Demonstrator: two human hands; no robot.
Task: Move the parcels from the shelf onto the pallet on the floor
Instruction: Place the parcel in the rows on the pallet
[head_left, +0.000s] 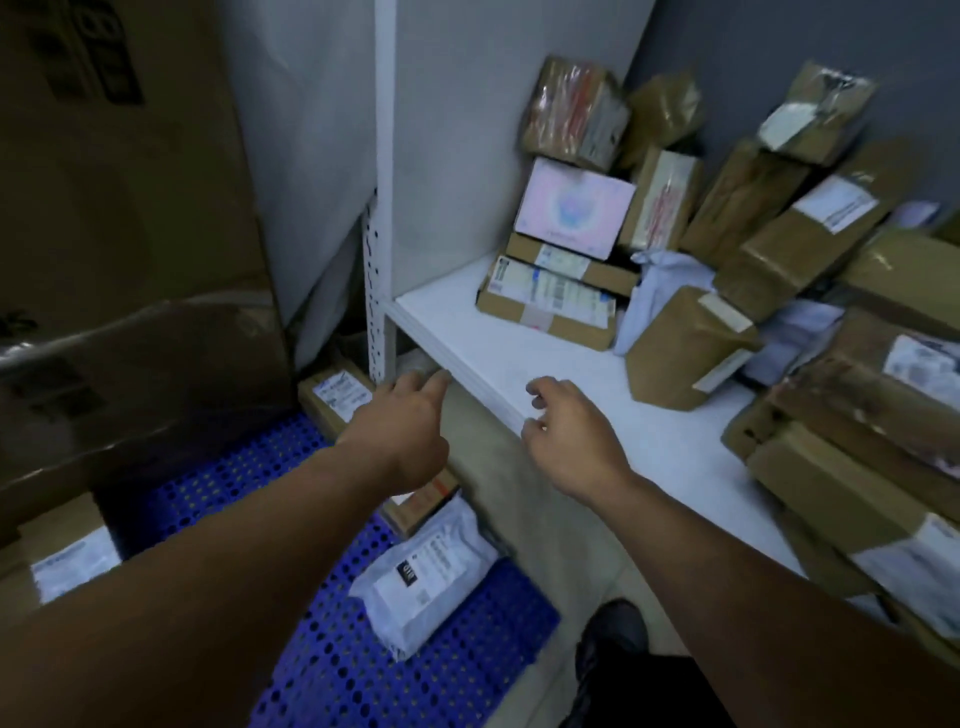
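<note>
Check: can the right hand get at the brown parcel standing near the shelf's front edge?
Probably yes. The right hand is empty and open over the shelf edge, and only bare white shelf lies between it and the brown parcel. Nothing blocks that path.

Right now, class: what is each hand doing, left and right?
Left hand: open, empty, by the shelf edge.
Right hand: open, fingers loosely curled, empty, over the shelf edge.
</note>
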